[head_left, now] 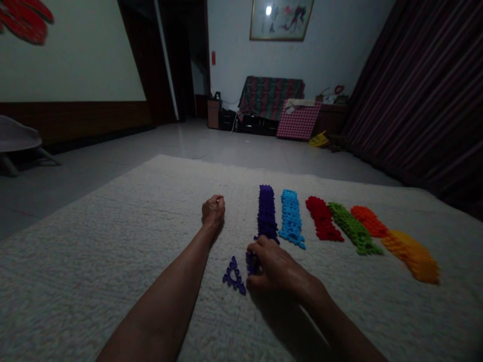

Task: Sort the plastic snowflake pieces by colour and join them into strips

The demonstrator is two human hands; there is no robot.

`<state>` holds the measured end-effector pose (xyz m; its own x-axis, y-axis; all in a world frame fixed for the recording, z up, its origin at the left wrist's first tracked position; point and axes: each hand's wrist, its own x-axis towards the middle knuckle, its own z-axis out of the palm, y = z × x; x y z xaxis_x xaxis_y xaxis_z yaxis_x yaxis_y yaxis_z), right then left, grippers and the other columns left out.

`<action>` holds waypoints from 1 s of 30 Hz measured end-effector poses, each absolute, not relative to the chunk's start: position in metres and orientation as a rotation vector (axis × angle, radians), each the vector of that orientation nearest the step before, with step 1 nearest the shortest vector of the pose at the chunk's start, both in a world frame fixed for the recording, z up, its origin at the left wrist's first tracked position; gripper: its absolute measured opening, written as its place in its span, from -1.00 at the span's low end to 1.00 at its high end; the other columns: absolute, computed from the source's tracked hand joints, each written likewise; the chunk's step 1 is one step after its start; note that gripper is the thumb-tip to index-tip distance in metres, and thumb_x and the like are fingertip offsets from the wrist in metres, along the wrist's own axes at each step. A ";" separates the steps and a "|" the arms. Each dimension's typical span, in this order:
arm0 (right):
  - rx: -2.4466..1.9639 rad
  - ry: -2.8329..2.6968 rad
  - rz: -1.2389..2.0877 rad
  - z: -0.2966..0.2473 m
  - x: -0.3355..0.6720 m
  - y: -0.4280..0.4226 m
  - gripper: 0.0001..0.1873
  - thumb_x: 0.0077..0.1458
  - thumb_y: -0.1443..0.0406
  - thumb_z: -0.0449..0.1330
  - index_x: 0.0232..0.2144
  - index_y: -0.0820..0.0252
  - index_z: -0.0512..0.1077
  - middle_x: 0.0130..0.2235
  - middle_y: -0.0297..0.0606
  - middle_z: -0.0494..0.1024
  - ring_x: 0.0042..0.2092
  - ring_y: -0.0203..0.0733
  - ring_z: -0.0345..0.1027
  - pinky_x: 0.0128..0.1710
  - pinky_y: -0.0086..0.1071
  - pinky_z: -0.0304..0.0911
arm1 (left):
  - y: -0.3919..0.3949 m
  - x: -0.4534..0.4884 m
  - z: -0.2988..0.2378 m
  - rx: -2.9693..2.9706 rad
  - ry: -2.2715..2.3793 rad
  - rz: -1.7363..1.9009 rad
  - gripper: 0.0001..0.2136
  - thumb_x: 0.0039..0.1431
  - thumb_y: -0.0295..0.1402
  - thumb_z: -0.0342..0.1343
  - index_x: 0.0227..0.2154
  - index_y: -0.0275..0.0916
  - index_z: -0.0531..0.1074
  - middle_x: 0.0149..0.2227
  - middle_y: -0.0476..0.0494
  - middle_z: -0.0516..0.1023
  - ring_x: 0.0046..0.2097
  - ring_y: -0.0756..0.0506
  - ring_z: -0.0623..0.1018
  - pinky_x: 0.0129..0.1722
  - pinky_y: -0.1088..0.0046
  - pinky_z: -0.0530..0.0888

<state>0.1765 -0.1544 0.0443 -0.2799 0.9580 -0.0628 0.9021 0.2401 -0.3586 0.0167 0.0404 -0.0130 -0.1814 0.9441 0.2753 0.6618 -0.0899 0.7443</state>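
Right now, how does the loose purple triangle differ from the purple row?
The triangle is a single piece with a visible hole; the row is many pieces bunched in a line. The triangle lies nearer the camera; the row stretches away beyond the right hand. Both are purple and rest on the pale mat.

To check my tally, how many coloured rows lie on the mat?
6. From left to right: a purple row, a light-blue row, a red row, a green row, an orange row, then a yellow row. Something may be hidden behind the right hand.
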 end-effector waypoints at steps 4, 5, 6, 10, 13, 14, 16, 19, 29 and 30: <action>-1.824 -2.129 0.137 0.035 0.182 -0.140 -0.57 -0.05 0.22 0.32 -0.11 0.22 0.40 -0.10 -0.09 0.39 -0.07 0.00 0.28 -0.07 -0.20 0.24 | 0.040 0.017 -0.013 1.728 1.838 1.159 -0.71 0.19 -0.35 0.01 -0.16 -0.25 0.61 -0.31 -0.17 0.66 -0.27 -0.07 0.59 -0.22 0.50 0.41; -1.825 -2.051 0.043 0.030 0.183 -0.137 -0.56 -0.04 0.21 0.32 -0.10 0.23 0.38 -0.11 -0.09 0.39 -0.07 0.01 0.28 -0.07 -0.19 0.24 | 0.041 0.017 -0.013 1.726 1.837 1.158 -0.71 0.20 -0.35 0.01 -0.16 -0.24 0.61 -0.31 -0.17 0.66 -0.27 -0.07 0.59 -0.22 0.50 0.41; -1.831 -1.978 -0.036 0.026 0.183 -0.134 -0.54 -0.04 0.21 0.32 -0.09 0.23 0.37 -0.12 -0.08 0.39 -0.07 0.02 0.27 -0.06 -0.18 0.24 | 0.041 0.017 -0.013 1.726 1.837 1.159 -0.71 0.20 -0.35 0.01 -0.16 -0.24 0.61 -0.30 -0.17 0.66 -0.27 -0.07 0.60 -0.22 0.50 0.41; -1.885 -1.794 -0.220 0.007 0.182 -0.128 -0.50 -0.03 0.22 0.30 -0.03 0.27 0.34 -0.13 -0.06 0.41 -0.08 0.05 0.27 -0.07 -0.15 0.22 | 0.041 0.018 -0.014 1.734 1.858 1.156 -0.71 0.20 -0.36 0.01 -0.16 -0.24 0.61 -0.27 -0.19 0.67 -0.22 -0.08 0.60 -0.20 0.51 0.40; -1.914 -1.738 -0.295 0.001 0.182 -0.127 -0.51 -0.01 0.20 0.29 -0.03 0.26 0.34 -0.11 -0.06 0.41 -0.06 0.07 0.26 -0.06 -0.14 0.19 | 0.042 0.018 -0.015 1.733 1.861 1.149 -0.70 0.20 -0.35 0.00 -0.16 -0.25 0.61 -0.27 -0.20 0.67 -0.22 -0.09 0.60 -0.21 0.50 0.40; -1.918 -1.729 -0.316 0.000 0.182 -0.127 -0.51 0.00 0.19 0.28 -0.03 0.26 0.34 -0.11 -0.07 0.42 -0.06 0.07 0.26 -0.05 -0.14 0.17 | 0.042 0.018 -0.015 1.731 1.859 1.150 -0.70 0.20 -0.35 0.00 -0.16 -0.25 0.61 -0.27 -0.20 0.67 -0.22 -0.09 0.60 -0.21 0.50 0.40; -1.917 -1.724 -0.348 -0.001 0.182 -0.127 -0.53 0.02 0.17 0.26 -0.04 0.24 0.34 -0.11 -0.08 0.42 -0.07 0.06 0.26 -0.06 -0.14 0.15 | 0.042 0.018 -0.015 1.727 1.858 1.157 -0.70 0.20 -0.35 0.00 -0.17 -0.24 0.61 -0.28 -0.19 0.67 -0.23 -0.09 0.60 -0.22 0.50 0.40; -1.905 -1.738 -0.371 -0.003 0.182 -0.127 -0.53 0.01 0.16 0.26 -0.05 0.24 0.34 -0.13 -0.09 0.42 -0.07 0.05 0.25 -0.05 -0.15 0.12 | 0.042 0.018 -0.015 1.725 1.843 1.166 -0.70 0.19 -0.35 0.00 -0.16 -0.26 0.61 -0.29 -0.19 0.67 -0.24 -0.08 0.60 -0.22 0.50 0.40; -1.649 -1.898 -0.115 0.009 0.174 -0.131 -0.69 0.09 0.27 0.17 -0.10 0.26 0.39 -0.15 -0.08 0.44 -0.07 0.02 0.29 -0.03 -0.13 0.20 | 0.041 0.017 -0.014 1.729 1.841 1.158 -0.70 0.21 -0.35 0.00 -0.15 -0.24 0.61 -0.26 -0.20 0.67 -0.22 -0.09 0.60 -0.20 0.49 0.41; -1.561 -1.978 0.007 0.011 0.173 -0.132 -0.74 0.10 0.31 0.15 -0.13 0.25 0.40 -0.17 -0.10 0.45 -0.10 -0.03 0.31 -0.06 -0.17 0.23 | 0.040 0.017 -0.013 1.734 1.842 1.153 -0.70 0.21 -0.35 0.00 -0.15 -0.24 0.60 -0.26 -0.20 0.67 -0.22 -0.08 0.60 -0.19 0.49 0.41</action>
